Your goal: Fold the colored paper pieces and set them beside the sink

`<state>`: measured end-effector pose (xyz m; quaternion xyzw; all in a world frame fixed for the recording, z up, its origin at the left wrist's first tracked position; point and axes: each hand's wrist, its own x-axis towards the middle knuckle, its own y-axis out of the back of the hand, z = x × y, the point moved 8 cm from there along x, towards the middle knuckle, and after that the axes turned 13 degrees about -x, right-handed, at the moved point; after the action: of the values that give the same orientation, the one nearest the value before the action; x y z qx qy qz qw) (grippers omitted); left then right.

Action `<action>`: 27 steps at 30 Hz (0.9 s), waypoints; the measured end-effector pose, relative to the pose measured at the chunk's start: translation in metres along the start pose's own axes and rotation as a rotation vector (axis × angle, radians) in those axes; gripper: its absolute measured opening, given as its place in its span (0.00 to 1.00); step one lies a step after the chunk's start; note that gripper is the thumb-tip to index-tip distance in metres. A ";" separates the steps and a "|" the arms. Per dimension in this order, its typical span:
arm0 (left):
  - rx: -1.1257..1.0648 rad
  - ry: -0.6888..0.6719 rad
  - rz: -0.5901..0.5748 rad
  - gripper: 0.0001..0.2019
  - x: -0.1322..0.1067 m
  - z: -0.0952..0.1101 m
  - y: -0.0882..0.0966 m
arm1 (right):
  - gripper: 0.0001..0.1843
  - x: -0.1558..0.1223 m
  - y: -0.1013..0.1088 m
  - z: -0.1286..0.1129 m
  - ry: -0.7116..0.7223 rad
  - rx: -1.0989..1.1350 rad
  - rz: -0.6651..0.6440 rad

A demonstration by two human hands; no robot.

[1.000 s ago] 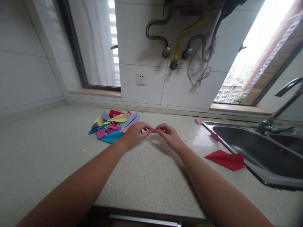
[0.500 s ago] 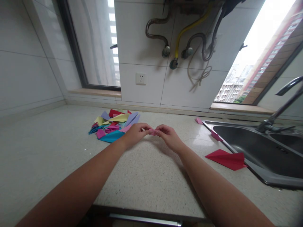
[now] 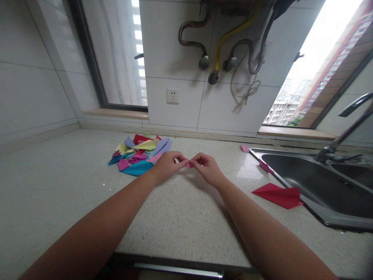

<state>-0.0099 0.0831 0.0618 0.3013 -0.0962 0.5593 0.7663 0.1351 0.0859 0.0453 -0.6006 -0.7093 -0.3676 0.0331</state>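
Between my two hands is a small pink piece of folded paper, mostly covered by the fingers. My left hand pinches it from the left with thumb and fingertips. From the right, my right hand grips it the same way, and the fingertips of both hands nearly meet. A heap of coloured folded papers lies just left of my left hand, with a blue folded paper at its near side. Several of these are shaped like paper planes.
A red paper plane lies on the counter by the steel sink. A small pink folded paper sits near the sink's back corner, and a darker pink one rests on its left rim. A faucet stands behind.
The fingertips have shifted slightly on the pink paper, and less of it shows above the fingers, with a bit now hanging below. The papers on the counter stay put.
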 end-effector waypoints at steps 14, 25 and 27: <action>-0.067 0.001 0.016 0.12 0.001 0.001 -0.003 | 0.12 0.000 0.007 -0.005 0.011 -0.024 0.072; -0.066 0.016 0.009 0.14 0.001 -0.006 0.001 | 0.16 0.002 0.006 0.013 -0.066 0.062 0.011; -0.069 0.010 0.010 0.13 0.002 -0.007 0.001 | 0.14 0.001 0.003 0.014 -0.084 0.053 -0.016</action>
<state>-0.0114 0.0884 0.0575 0.2716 -0.1131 0.5608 0.7739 0.1433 0.0949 0.0371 -0.6087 -0.7242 -0.3235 0.0163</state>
